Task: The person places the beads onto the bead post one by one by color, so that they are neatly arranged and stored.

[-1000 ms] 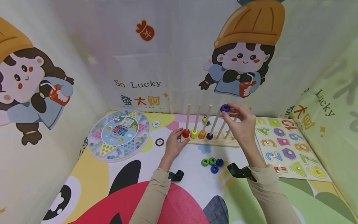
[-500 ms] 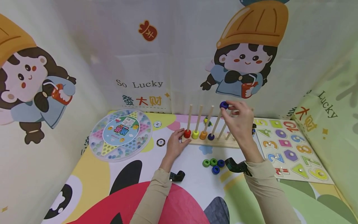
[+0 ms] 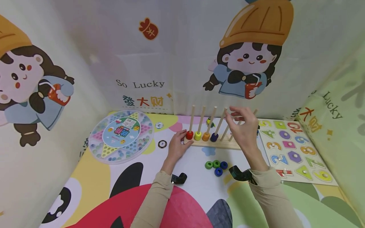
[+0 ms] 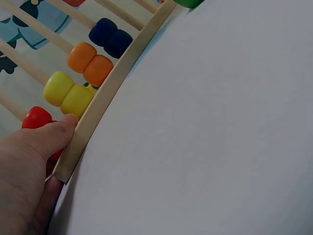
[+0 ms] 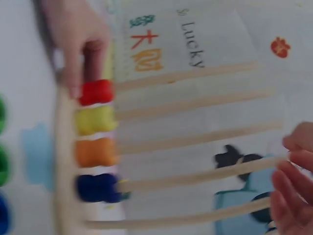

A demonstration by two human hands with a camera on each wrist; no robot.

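Since the earlier frame, one dark blue bead point(image 4: 102, 32) had moved from the right hand point(image 3: 246, 128) down the fourth peg point(image 3: 220, 122) of the wooden rack point(image 3: 218, 144); the right hand's thumb and index finger stood parted near the peg tip, holding no bead, while the left hand point(image 3: 176, 147) gripped the rack's left end. Red beads point(image 3: 189, 136), yellow beads point(image 3: 198, 136), orange beads point(image 3: 206, 137) and dark blue ones filled the rack's first four pegs in pairs; two green beads point(image 3: 216, 164) and two blue beads point(image 3: 218, 174) remained unthreaded before it. Standing on the table point(image 3: 188, 175), the rack pointed its pegs upward, long axis left to right.
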